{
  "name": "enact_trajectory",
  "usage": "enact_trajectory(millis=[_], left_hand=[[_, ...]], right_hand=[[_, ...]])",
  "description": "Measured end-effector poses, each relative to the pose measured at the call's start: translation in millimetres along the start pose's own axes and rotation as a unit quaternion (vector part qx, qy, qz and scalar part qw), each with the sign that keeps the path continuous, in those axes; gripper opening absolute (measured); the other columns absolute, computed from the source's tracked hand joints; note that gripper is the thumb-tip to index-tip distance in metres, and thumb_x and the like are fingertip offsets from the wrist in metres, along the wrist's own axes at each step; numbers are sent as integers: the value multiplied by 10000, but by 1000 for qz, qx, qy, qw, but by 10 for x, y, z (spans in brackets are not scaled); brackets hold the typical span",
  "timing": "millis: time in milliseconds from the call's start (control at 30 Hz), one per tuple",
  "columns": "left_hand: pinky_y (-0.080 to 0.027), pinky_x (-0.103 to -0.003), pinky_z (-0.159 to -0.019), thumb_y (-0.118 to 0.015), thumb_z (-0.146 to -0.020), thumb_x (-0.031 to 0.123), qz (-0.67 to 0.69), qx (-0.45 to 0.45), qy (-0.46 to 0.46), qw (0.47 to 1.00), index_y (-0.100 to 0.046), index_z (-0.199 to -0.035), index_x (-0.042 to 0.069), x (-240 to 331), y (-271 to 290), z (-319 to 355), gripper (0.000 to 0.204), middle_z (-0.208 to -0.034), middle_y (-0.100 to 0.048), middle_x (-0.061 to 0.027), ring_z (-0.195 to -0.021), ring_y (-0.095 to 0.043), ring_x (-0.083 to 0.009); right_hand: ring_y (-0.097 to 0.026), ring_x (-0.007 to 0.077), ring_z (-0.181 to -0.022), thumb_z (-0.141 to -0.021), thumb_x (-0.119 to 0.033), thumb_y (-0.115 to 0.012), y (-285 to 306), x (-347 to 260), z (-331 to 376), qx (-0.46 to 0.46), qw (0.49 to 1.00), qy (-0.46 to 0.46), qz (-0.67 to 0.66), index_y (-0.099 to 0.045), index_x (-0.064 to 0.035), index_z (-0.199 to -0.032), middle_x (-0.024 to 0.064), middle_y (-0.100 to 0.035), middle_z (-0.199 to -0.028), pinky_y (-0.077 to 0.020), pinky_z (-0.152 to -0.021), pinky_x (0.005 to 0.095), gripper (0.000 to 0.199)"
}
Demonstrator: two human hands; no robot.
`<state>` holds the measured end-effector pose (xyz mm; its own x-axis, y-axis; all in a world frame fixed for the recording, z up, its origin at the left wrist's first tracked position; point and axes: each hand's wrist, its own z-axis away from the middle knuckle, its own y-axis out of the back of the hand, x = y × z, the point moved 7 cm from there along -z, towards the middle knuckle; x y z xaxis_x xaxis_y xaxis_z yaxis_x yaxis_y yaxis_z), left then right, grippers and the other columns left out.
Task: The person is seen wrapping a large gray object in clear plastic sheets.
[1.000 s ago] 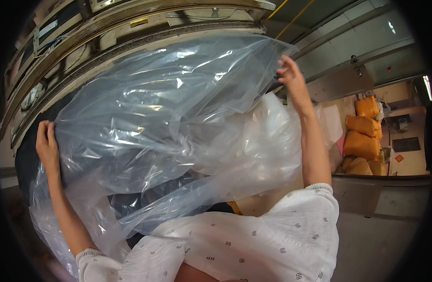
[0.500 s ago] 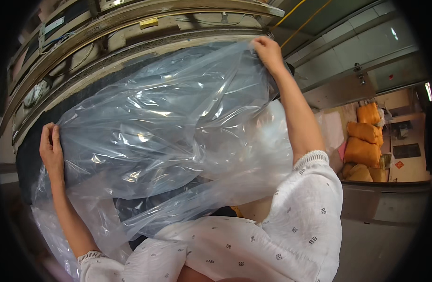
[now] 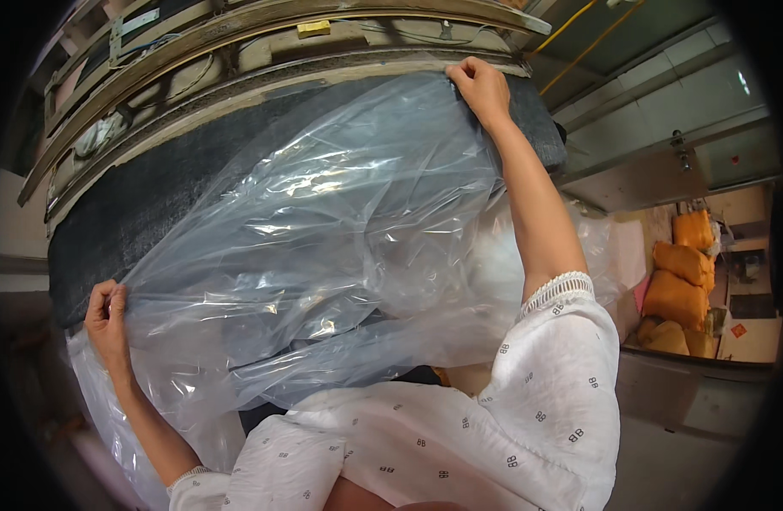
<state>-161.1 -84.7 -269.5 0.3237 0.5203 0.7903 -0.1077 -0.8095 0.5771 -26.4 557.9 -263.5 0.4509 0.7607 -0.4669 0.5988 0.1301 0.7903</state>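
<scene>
A wide sheet of clear plastic film (image 3: 323, 204) stretches between my two hands, wrinkled and shiny. My left hand (image 3: 108, 324) pinches its left corner near the left end of a dark work surface (image 3: 144, 204). At the far right, my right hand (image 3: 482, 88) is closed on the film's upper edge, with that arm reaching out straight. The film's near part hangs in folds toward my body and over the front of the surface. Whether it is a single sheet or a bag, I cannot tell.
Behind the dark surface runs a long metal and wooden rail (image 3: 263, 38) with a small yellow block (image 3: 314, 29) on it. Yellow cords (image 3: 570, 25) hang at the far right. Orange bundles (image 3: 676, 298) are stacked to the right, before a tiled wall.
My left hand has come nearer and slightly right, drawing the film's left corner with it. More of the dark surface shows at the far left. My right hand stays at the far edge.
</scene>
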Motion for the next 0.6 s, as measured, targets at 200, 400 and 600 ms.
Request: enact_trajectory(millis=[200,400,600], left_hand=[[-296,-150,-610,-610,-853,84,4,-5,7,1000,-559,-815,43,-36,88,140,76,-748,-452,82,-684,-378,-17],[-311,-152,-628,-600,-862,95,5,-1,-4,1000,-562,-819,44,10,111,231,77,-755,-463,76,-695,-394,-19],[-398,-187,-783,-589,-872,95,-12,129,51,990,-629,-907,20,-849,1189,683,92,-849,-581,22,-820,-504,-55]], right_hand=[[-607,259,-694,-753,-398,-640,-145,111,-112,-10,998,-49,-42,-642,-100,-747,66,-641,-706,-454,-635,374,298],[-607,272,-689,-728,-394,-660,-198,-104,-117,-51,998,-27,-13,-621,-88,-704,76,-633,-692,-447,-621,383,309],[-569,280,-624,-726,-330,-672,-314,-953,627,-10,986,155,-55,-572,-51,-641,75,-594,-634,-396,-588,377,308]])
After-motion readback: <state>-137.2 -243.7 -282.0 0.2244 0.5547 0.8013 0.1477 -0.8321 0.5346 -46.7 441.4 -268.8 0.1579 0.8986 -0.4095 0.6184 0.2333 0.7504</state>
